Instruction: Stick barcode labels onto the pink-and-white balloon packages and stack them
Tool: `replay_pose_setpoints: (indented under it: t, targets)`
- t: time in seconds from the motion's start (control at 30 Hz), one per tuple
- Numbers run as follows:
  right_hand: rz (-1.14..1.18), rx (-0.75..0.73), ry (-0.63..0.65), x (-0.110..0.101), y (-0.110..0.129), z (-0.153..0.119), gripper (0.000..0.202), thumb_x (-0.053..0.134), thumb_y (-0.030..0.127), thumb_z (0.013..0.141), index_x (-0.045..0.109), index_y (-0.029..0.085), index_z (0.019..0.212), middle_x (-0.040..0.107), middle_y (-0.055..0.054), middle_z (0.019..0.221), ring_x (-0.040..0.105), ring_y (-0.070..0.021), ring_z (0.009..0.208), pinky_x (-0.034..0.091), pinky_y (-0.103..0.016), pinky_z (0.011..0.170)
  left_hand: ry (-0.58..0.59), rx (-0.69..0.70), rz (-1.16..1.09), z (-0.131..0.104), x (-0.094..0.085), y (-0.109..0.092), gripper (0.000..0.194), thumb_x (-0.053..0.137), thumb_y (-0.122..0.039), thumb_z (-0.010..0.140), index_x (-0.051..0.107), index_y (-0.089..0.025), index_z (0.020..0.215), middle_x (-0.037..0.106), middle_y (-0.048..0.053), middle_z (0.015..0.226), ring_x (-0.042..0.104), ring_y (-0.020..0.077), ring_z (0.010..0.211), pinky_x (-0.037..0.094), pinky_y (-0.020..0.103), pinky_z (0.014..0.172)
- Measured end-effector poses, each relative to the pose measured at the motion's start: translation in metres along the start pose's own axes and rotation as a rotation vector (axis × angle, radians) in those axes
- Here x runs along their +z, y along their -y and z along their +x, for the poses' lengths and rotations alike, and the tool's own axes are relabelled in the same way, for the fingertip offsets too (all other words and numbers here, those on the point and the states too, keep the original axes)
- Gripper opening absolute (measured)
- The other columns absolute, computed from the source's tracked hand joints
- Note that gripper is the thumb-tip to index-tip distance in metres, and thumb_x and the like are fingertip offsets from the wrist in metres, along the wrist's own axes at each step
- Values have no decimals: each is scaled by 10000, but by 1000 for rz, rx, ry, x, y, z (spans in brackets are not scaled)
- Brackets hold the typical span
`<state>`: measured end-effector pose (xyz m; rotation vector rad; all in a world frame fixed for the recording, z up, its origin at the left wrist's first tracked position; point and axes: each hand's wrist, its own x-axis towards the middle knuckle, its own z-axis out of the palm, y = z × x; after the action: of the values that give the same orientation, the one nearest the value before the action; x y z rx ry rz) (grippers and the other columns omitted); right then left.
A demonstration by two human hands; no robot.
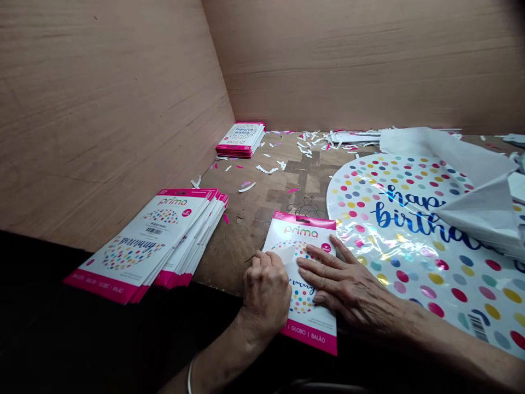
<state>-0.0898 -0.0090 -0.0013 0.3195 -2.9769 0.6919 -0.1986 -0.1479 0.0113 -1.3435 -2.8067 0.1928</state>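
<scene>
In the head view, a white and pink "prima" balloon packet (303, 312) with coloured dots lies in front of me, its lower end past the table edge. My right hand (348, 284) rests flat on its right side, fingers stretched and slightly apart. Over the packet's left side, my left hand (266, 287) is closed, with a small white piece (285, 254), perhaps a label, at its fingers. Those fingertips are partly hidden. Right of the packet lies a large round dotted birthday balloon (410, 273), partly under my right forearm.
A fanned stack of similar packets (135, 241) overhangs the table edge at left. Another packet stack (241, 139) sits in the back corner. Paper scraps (266, 170) litter the table (229, 246). Crumpled white sheets (471, 180) cover part of the balloon. Wooden panels (348, 65) rise behind and left.
</scene>
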Motion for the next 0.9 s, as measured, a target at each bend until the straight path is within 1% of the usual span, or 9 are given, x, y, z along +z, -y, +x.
replay_pose_setpoints:
  t: [0.1,0.17,0.23,0.3,0.4,0.47,0.6,0.7,0.9]
  targets:
    - [16,-5,5,1,-1,1,324,351,288,926,477,238,1220,491,-12,1298,250,-185,1312,-86,-471,1088,-6,27,129,-2,6,-6,338,393,-20,734,582,97,988,612,310,970,623,332,863,515,386,687]
    - [34,-3,-19,2,-2,0,303,365,282,922,503,245,1189,525,-11,1261,271,-191,1304,-64,-478,1091,-60,46,157,-5,13,-5,345,396,-28,753,567,115,1016,599,327,1003,612,349,917,511,409,746]
    - [48,-3,-39,3,-2,-1,290,377,274,917,520,250,1167,558,-12,1215,289,-194,1295,-39,-476,1094,-164,84,115,-11,22,-1,351,419,-113,811,555,116,1040,582,340,1036,585,370,981,502,427,797]
    - [50,-2,-46,3,-3,-1,289,380,273,915,520,247,1166,571,-16,1192,292,-198,1293,-34,-475,1094,-263,137,25,-18,30,6,442,424,-256,857,533,110,1080,551,351,1091,534,384,1062,490,433,840]
    - [54,-4,-38,2,-2,-1,267,379,270,913,534,237,1128,579,-15,1167,291,-197,1293,-39,-466,1095,-312,207,-110,-27,36,18,534,360,-374,884,508,77,1129,503,332,1184,458,363,1156,470,429,890]
    - [70,2,-21,0,-1,0,238,380,266,911,556,237,1068,593,-7,1127,299,-194,1288,-37,-467,1095,-285,252,-172,-29,35,27,548,329,-403,891,490,42,1166,479,297,1237,409,337,1205,438,441,935]
    - [94,9,1,-3,0,1,218,375,262,912,567,236,1012,604,-1,1079,319,-198,1273,-52,-484,1087,-115,384,-240,-28,26,48,544,308,-421,896,381,-56,1293,394,192,1352,293,284,1286,322,524,1008]
    - [98,1,1,-3,-1,1,219,370,248,912,562,233,1017,602,-5,1074,312,-196,1276,-57,-481,1087,-22,452,-245,-26,23,58,590,305,-452,886,280,-89,1351,300,159,1409,210,279,1321,226,595,1020]
    - [109,3,21,-2,-1,2,198,375,233,907,549,234,1002,597,2,1056,315,-180,1270,-47,-471,1091,7,559,-268,-23,29,67,606,262,-453,892,203,-97,1379,223,145,1446,102,254,1351,151,564,1062]
